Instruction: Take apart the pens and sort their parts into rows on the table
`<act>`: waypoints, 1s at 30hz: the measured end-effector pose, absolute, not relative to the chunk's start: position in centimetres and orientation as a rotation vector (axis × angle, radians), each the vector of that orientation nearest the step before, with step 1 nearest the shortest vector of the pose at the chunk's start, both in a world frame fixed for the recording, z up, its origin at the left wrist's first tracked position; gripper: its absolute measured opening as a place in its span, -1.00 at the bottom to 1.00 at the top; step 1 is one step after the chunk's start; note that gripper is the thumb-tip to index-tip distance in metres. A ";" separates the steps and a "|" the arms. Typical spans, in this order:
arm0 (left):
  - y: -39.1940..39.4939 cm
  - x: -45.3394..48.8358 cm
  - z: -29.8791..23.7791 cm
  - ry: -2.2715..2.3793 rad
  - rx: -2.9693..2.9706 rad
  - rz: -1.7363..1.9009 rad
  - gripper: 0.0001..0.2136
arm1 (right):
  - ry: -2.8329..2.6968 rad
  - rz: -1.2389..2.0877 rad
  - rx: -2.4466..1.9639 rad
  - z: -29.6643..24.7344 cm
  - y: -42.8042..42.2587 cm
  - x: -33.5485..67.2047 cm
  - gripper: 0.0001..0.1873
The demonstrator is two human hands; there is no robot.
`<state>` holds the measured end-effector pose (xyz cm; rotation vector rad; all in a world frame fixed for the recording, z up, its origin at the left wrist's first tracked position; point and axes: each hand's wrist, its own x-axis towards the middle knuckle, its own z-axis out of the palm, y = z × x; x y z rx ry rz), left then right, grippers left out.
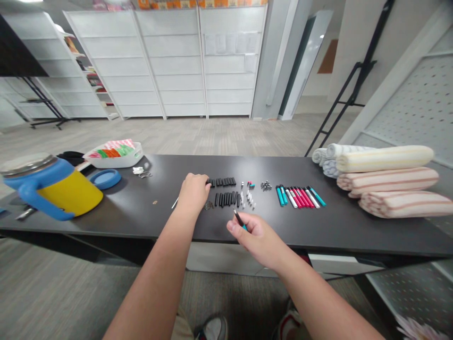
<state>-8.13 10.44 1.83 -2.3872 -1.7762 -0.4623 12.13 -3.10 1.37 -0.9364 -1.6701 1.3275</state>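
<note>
head view: right hand point(255, 235) holds pen point(239, 219); left hand point(194, 190) near black caps point(225, 182), grip unclear.

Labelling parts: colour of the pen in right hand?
Pen: pale tip, black section, then teal; head view.

No lettering seems legible from this view.

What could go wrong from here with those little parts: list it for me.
- The small white pieces sit loose just beyond the right hand; a brush of its fingers could scatter them.
- The upper row of black pieces is tightly packed beside the left hand, so neighbours might get nudged.
- Black on a dark tabletop, a stray piece may be overlooked.
</note>
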 end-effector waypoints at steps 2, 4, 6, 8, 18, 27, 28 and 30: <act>10.3 -8.2 1.8 -1.753 -2.424 -0.478 -0.77 | -1.676 1.323 -0.947 1.4 -3.1 12.1 -0.52; 10.1 -8.2 1.8 -1.746 -2.442 -0.491 -0.74 | -1.675 1.320 -0.951 1.3 -3.1 12.1 -0.51; 9.9 -8.3 1.9 -1.749 -2.446 -0.497 -0.71 | -1.670 1.324 -0.947 1.3 -3.1 12.1 -0.52; 9.8 -8.3 2.0 -1.749 -2.450 -0.500 -0.69 | -1.664 1.325 -0.945 1.3 -3.0 12.1 -0.52; 9.8 -9.0 1.9 -1.786 -2.421 -0.550 -0.65 | -1.627 1.361 -0.976 1.0 -3.1 12.2 -0.51; 9.4 -8.9 2.1 -1.750 -2.462 -0.461 -0.70 | -1.610 1.383 -1.006 0.5 -3.0 12.3 -0.53; 9.5 -8.9 2.1 -1.741 -2.467 -0.453 -0.71 | -1.609 1.384 -1.006 0.5 -3.0 12.3 -0.53; 9.5 -8.9 2.1 -1.730 -2.481 -0.447 -0.74 | -1.609 1.385 -1.006 0.5 -3.1 12.3 -0.52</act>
